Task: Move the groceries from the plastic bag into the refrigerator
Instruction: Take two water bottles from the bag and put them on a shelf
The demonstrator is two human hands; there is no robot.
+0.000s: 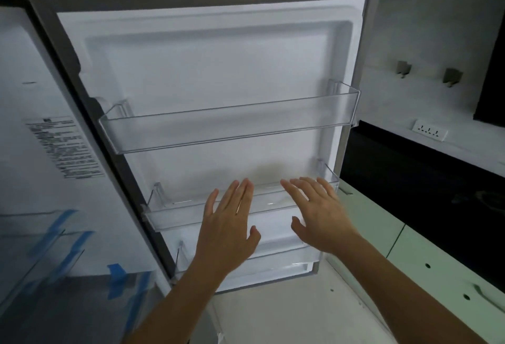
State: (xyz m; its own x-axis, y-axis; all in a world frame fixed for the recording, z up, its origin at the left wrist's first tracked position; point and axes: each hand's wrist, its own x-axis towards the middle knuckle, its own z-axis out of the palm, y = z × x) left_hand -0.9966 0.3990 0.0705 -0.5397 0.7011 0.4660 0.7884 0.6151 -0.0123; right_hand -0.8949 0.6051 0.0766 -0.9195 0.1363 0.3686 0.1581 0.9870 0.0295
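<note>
The refrigerator door [213,70] stands wide open in front of me, its white inner side facing me. It carries three clear plastic bins: an upper bin [229,127], a middle bin [175,215] and a lower bin [273,267]. All three look bare. My left hand [228,228] and my right hand [319,215] are both held out flat, fingers spread, palms toward the door at the height of the middle bin. Neither hand holds anything. No plastic bag and no groceries are in view.
The fridge interior [41,152] lies to the left, with a printed label and clear shelves fixed by blue tape [116,275]. To the right run a black countertop [423,193], pale green cabinet fronts [437,261], a wall socket [430,132] and two wall hooks.
</note>
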